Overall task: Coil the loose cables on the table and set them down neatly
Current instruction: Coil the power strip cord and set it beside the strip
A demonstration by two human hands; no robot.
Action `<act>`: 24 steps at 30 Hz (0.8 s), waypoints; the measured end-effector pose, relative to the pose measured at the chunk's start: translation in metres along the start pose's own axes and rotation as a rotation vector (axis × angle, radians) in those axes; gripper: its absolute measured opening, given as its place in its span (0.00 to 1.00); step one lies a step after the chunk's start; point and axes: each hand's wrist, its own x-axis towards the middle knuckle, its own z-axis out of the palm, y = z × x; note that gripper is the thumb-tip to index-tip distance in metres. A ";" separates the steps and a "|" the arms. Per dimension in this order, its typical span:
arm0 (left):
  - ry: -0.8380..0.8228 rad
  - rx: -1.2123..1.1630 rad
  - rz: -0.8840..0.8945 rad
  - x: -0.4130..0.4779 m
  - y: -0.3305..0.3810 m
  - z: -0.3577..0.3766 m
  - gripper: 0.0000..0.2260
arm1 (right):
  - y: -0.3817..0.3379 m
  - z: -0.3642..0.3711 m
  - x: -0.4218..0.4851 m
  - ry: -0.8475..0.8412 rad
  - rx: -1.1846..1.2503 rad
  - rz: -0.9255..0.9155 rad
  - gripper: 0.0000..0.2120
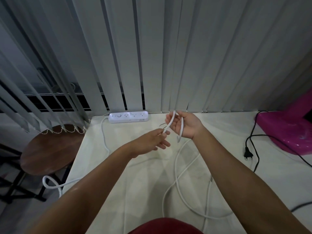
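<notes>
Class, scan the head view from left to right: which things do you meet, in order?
Wooden stool → power strip → right hand holding the white cable → black plug → pink object.

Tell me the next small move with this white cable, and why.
Probably tuck the end pinched by the left hand into the palm of the right hand, then pull in another loop. The right hand holds only one small loop of the white cable, and most of it lies slack across the table.
</notes>
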 end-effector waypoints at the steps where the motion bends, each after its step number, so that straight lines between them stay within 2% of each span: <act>1: -0.006 0.041 0.022 -0.003 -0.004 -0.002 0.14 | -0.001 0.000 0.001 -0.015 0.059 0.017 0.19; 4: 0.012 0.097 0.098 -0.005 -0.005 -0.001 0.13 | 0.000 0.002 0.005 -0.079 0.153 0.148 0.21; 7: -0.072 0.123 0.114 -0.004 -0.001 0.006 0.12 | 0.001 0.001 0.006 -0.127 0.068 0.239 0.24; 14: -0.483 0.230 -0.112 -0.007 -0.024 -0.029 0.06 | -0.029 0.002 -0.010 -0.298 0.046 0.233 0.24; 19: -0.582 0.402 -0.452 -0.008 -0.059 -0.068 0.11 | -0.044 -0.008 -0.027 -0.497 0.076 0.328 0.21; 21: -0.569 0.449 -0.570 -0.005 -0.074 -0.070 0.14 | -0.044 -0.006 -0.032 -0.586 0.043 0.345 0.19; 24: -0.326 0.498 -0.630 0.009 -0.075 -0.076 0.13 | -0.042 0.001 -0.040 -0.706 -0.046 0.380 0.17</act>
